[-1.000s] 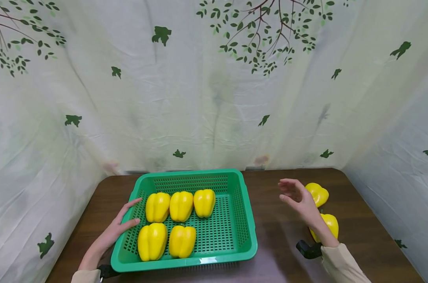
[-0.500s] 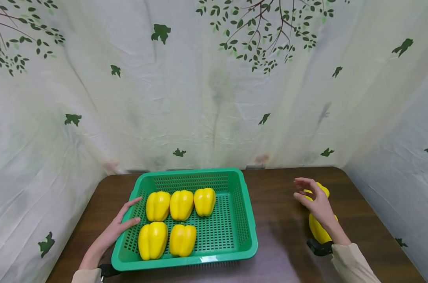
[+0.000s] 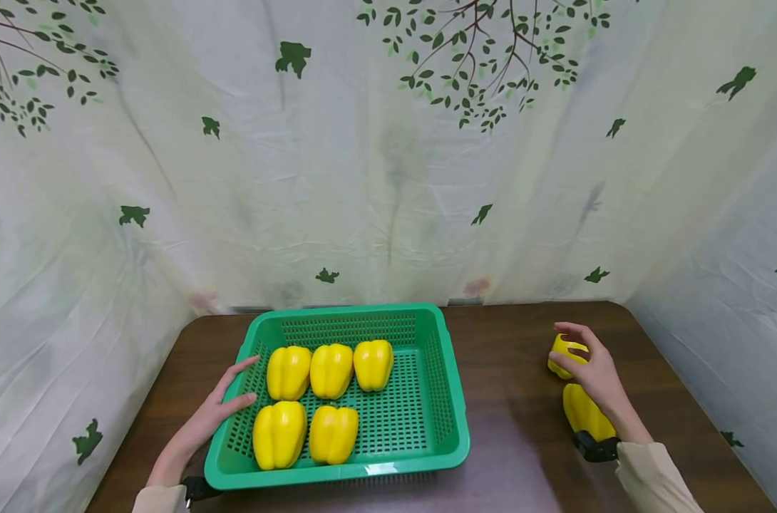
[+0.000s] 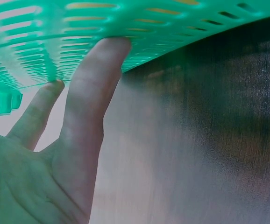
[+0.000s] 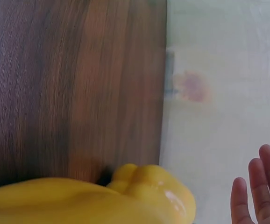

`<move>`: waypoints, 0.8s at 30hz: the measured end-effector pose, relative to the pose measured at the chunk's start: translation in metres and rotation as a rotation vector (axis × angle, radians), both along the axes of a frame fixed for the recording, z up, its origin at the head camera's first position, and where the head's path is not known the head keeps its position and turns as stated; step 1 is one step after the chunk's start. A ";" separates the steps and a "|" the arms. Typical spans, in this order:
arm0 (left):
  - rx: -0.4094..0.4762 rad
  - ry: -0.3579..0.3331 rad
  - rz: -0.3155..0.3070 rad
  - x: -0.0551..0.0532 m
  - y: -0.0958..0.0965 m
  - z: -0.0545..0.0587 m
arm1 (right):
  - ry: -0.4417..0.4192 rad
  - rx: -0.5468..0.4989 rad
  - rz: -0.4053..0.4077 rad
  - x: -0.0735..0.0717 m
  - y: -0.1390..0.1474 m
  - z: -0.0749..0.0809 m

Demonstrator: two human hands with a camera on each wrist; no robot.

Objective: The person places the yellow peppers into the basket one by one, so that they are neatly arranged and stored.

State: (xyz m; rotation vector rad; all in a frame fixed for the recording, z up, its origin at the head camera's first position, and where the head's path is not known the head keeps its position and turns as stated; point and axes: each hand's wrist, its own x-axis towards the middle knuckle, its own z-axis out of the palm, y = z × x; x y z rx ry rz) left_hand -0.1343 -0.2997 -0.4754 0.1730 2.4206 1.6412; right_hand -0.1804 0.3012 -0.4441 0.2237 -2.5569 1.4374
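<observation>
My left hand (image 3: pixel 205 420) rests at the left side of a green plastic basket (image 3: pixel 455 417), its thumb and fingers extended. In the left wrist view those fingers (image 4: pixel 86 93) lie against the slotted wall. Several yellow bell peppers (image 3: pixel 331 370) sit inside the basket, in two rows. On the right, two more lie on the table: a far bell pepper (image 3: pixel 560 347) and a near bell pepper (image 3: pixel 582 412). Over the far one hovers my right hand (image 3: pixel 597 370), thumb and fingers spread and partly covering it. The right wrist view shows its fingertips (image 5: pixel 261 179) apart from the peppers.
A dark wooden table (image 3: pixel 504 385) carries everything, with a stretch of bare wood between the basket and the loose peppers. White cloth (image 3: pixel 388 178) printed with leaves and branches hangs behind the table and along both sides.
My right hand has moved right, from beside the loose peppers to over the far one, uncovering more of the near one. The left hand and basket stay put.
</observation>
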 end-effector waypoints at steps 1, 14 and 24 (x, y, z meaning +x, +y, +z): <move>-0.001 0.001 0.001 0.000 0.000 0.000 | -0.004 0.005 -0.002 0.000 0.001 0.000; 0.041 -0.016 0.004 0.001 0.001 0.001 | -0.044 0.035 -0.035 0.000 0.020 -0.006; 0.016 -0.028 0.014 0.002 0.002 0.003 | -0.092 0.111 -0.115 0.000 0.030 -0.010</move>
